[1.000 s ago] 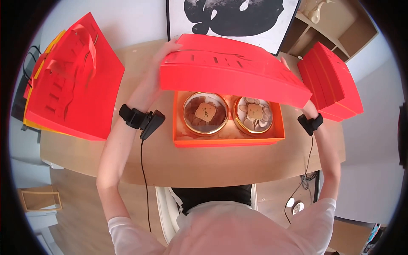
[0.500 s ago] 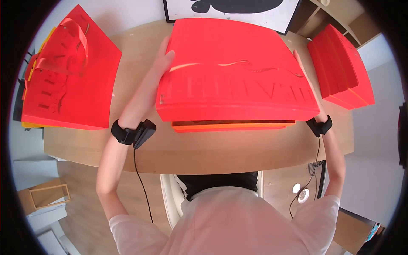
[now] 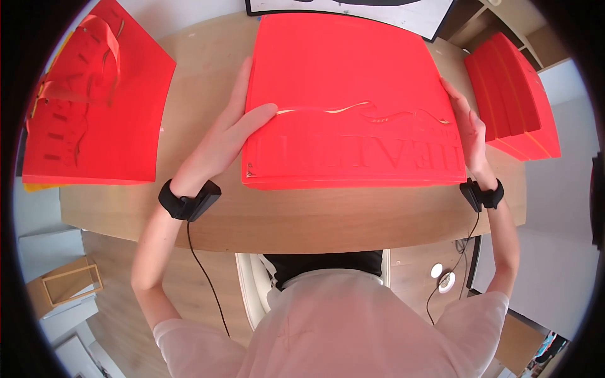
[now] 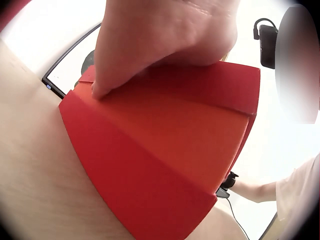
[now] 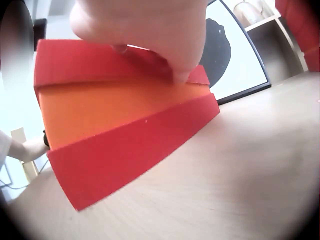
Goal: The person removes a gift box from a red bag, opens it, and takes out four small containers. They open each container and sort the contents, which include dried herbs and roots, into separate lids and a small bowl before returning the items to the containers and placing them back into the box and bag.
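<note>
A big red lid (image 3: pixel 353 94) with raised lettering lies flat over the orange box on the wooden table (image 3: pixel 315 217) and hides the box in the head view. My left hand (image 3: pixel 230 129) holds its left edge, thumb on top and fingers down the side. My right hand (image 3: pixel 465 123) holds the right edge the same way. In the left wrist view the left hand (image 4: pixel 160 35) grips the red rim above an orange side wall (image 4: pixel 175 135). The right wrist view shows the right hand (image 5: pixel 145 30) on the red rim, with the orange wall (image 5: pixel 110 110) below.
A red paper bag (image 3: pixel 94 101) with ribbon handles lies flat at the table's left. A stack of red boxes (image 3: pixel 513 94) sits at the right. A framed black-and-white picture (image 3: pixel 353 7) leans against the wall behind. The table's front edge is near my body.
The lid came down from a tilted, raised position onto the box. The two round tins inside are now covered. Both hands moved down with it.
</note>
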{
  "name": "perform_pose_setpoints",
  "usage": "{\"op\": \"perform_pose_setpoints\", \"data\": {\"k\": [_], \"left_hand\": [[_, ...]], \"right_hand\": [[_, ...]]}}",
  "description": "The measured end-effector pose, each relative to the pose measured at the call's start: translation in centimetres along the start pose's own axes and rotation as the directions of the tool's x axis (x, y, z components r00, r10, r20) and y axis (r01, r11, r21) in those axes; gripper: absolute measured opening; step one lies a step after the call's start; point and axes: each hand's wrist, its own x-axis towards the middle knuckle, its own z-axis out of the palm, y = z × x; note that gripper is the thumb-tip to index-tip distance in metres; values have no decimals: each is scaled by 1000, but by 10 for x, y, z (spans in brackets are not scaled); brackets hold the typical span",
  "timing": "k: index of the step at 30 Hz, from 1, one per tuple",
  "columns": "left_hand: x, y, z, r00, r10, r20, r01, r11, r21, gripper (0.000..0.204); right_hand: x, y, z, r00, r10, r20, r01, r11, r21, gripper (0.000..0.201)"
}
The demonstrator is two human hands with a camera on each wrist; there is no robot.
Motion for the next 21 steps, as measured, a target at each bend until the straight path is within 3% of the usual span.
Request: {"op": "perform_pose_setpoints", "data": {"k": [2,5,7,11,13,17,21], "left_hand": [[-1,2,0,999,18,35,-19,1000,24,91],[1,-1,0,995,66,80,-75,990,116,91],[2,-4,2,989,122,83,-137,968,208,88],[3,8,-2,994,85,64,-100,948,302,81],[7,14,-5,995,81,56,-97,901,422,77],[47,2,-16,995,93,-32,-66,874,482,74],[65,-9,-32,998,1,-70,34,866,498,73]], "right_hand": [[-2,-13,10,998,44,-50,-54,975,-215,78],[-5,-17,18,995,100,-31,-105,928,-358,75],[-6,-17,21,995,87,-43,-97,916,-390,75],[2,-20,17,994,102,-27,-103,877,-469,76],[18,-19,13,991,126,-37,-126,844,-521,77],[64,-11,0,988,134,-75,-153,809,-568,78],[93,-27,7,977,179,-116,-201,597,-777,80]]}}
